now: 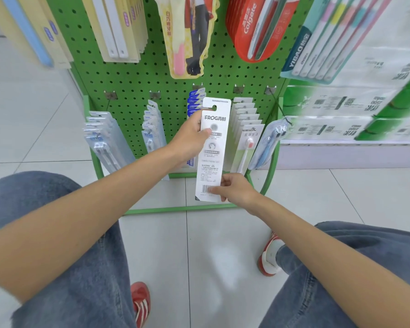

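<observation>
A long white toothbrush pack (214, 159) marked FROG stands upright in front of the green pegboard rack (133, 74), its printed back toward me. My left hand (191, 138) grips its upper part, thumb on the card face. My right hand (234, 189) pinches the bottom end near the barcode. The hang hole at the top of the pack is free of any hook.
Rows of toothbrush packs hang on low hooks: clear ones (104, 140) at left, white ones (245, 129) right of the held pack, a blue pair (268, 145) beyond. Red Colgate packs (253, 27) hang above. Boxed goods (346, 114) fill the right shelf. My knees and red shoes (140, 301) are on the tiled floor.
</observation>
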`<state>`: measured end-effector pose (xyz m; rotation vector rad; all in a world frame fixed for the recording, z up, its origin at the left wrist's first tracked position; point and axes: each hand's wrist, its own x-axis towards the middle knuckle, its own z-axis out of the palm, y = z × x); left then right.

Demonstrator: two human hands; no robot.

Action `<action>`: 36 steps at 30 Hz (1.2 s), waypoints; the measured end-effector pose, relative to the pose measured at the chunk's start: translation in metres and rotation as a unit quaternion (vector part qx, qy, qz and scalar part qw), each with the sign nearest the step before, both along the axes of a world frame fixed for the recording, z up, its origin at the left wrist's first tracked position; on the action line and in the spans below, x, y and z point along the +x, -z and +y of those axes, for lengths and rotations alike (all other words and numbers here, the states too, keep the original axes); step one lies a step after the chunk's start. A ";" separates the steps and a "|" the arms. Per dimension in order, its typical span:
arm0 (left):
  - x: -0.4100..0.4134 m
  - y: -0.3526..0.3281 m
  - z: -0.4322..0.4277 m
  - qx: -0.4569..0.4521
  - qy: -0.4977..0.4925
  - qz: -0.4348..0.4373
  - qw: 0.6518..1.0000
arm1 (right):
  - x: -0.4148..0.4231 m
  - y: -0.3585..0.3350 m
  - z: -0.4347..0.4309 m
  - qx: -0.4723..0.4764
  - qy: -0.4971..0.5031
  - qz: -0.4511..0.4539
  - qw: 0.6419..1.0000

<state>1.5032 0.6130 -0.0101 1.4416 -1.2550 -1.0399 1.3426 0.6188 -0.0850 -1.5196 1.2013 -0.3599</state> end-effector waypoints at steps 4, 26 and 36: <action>0.000 0.000 -0.003 0.014 -0.002 0.006 1.000 | 0.004 -0.013 -0.009 -0.037 0.037 -0.010 0.999; -0.002 -0.001 0.002 0.068 0.022 0.045 0.996 | 0.014 -0.071 -0.039 -0.082 0.201 -0.179 0.960; -0.002 0.003 0.000 0.041 -0.031 0.087 0.995 | 0.028 -0.045 -0.025 -0.258 0.045 -0.014 0.965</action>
